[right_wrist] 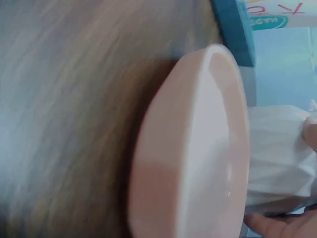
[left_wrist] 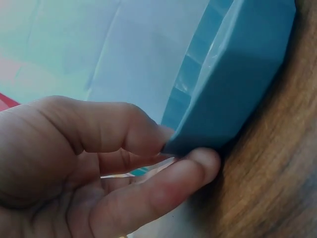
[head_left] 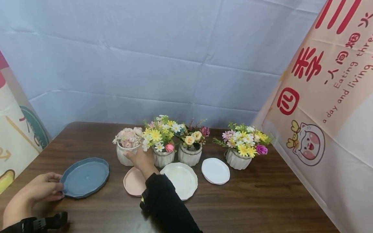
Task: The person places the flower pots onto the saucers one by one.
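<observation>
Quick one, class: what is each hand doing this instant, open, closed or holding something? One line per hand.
Left hand: closed, pinching the rim of the blue plate.
Right hand: closed, gripping the pale-pink-flowered white pot.

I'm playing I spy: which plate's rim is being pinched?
The blue plate, leftmost of the four: the left hand pinches its rim. The pink plate, larger white plate and smaller white plate aren't pinched.

The left hand (left_wrist: 86, 166) pinches the edge of a blue faceted-rim plate (left_wrist: 235, 84) just above a brown wood-grain tabletop (left_wrist: 282, 163), with pale, creased cloth (left_wrist: 133, 59) filling the background.
</observation>
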The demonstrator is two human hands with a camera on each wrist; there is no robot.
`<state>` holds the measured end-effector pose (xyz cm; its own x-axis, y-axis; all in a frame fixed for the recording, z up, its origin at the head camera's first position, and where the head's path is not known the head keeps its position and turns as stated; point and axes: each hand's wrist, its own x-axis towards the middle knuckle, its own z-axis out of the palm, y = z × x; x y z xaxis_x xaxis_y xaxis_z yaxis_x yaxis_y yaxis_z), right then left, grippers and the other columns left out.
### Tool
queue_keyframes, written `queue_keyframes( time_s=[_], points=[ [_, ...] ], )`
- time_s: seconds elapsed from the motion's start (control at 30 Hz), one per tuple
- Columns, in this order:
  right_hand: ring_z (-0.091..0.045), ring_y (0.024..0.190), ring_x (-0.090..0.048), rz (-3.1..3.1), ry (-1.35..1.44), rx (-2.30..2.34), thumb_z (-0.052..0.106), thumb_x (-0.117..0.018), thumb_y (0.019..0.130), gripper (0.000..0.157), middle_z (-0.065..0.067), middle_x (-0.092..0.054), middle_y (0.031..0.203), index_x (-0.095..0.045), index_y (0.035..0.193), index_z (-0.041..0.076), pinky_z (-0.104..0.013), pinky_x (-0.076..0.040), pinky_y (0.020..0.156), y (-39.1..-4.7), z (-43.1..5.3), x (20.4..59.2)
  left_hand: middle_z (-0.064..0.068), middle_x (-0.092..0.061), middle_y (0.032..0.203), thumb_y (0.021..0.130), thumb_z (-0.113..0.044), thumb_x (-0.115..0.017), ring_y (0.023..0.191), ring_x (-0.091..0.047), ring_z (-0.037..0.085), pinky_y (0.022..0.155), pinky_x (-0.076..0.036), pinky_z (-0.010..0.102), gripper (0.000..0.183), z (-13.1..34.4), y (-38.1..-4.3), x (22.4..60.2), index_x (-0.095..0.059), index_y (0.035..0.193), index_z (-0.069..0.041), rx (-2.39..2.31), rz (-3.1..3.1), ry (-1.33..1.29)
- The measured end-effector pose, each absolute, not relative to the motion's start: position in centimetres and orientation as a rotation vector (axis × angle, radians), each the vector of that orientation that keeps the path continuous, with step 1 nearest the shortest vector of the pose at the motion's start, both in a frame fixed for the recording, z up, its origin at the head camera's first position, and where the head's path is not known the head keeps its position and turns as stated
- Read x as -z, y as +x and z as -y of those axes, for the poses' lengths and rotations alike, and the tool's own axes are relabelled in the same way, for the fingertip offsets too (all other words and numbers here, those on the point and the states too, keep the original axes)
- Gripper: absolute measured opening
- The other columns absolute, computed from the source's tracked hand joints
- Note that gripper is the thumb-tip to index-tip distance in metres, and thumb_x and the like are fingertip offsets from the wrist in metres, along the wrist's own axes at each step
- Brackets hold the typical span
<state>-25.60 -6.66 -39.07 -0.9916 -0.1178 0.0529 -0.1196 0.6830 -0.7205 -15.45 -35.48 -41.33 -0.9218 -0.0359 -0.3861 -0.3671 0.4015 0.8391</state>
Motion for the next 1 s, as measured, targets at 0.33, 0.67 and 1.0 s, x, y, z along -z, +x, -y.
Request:
queue_keyframes(
  time_s=[0.33, 0.67, 1.0],
  points=[
    [-0.028, 0.134, -0.024, 2.796, 0.138, -1.772, 0.043, -0.071, 0.077, 0.099, -0.014, -0.019, 0.151, -0.012, 0.150, 0.011, -0.041, -0.030, 0.103, -25.7, 6.9, 39.0, 0.018, -0.054, 0.088, 0.086, 0.006, -0.049, 0.074, -0.062, 0.021, 0.069, -0.054, 0.036, 0.052, 35.2, -15.4, 41.2, -0.019, 0.122, 0.028, -1.556, -2.327, -0.347],
    [-0.031, 0.132, -0.029, 2.729, 0.113, -1.959, 0.031, -0.073, 0.078, 0.099, -0.018, -0.021, 0.149, -0.007, 0.150, 0.009, -0.040, -0.030, 0.103, -26.0, 7.6, 39.5, 0.015, -0.056, 0.087, 0.088, 0.005, -0.047, 0.074, -0.062, 0.022, 0.069, -0.054, 0.035, 0.052, 35.0, -15.3, 41.3, -0.016, 0.122, 0.029, -1.545, -2.315, -0.337],
    [-0.033, 0.130, -0.031, 2.740, 0.141, -2.059, 0.030, -0.070, 0.081, 0.099, -0.018, -0.019, 0.150, -0.001, 0.150, 0.011, -0.043, -0.031, 0.103, -26.2, 7.3, 39.5, 0.015, -0.056, 0.086, 0.090, 0.005, -0.042, 0.074, -0.062, 0.021, 0.068, -0.054, 0.033, 0.049, 35.0, -15.2, 41.1, -0.015, 0.123, 0.030, -1.589, -2.293, -0.321]
  ],
)
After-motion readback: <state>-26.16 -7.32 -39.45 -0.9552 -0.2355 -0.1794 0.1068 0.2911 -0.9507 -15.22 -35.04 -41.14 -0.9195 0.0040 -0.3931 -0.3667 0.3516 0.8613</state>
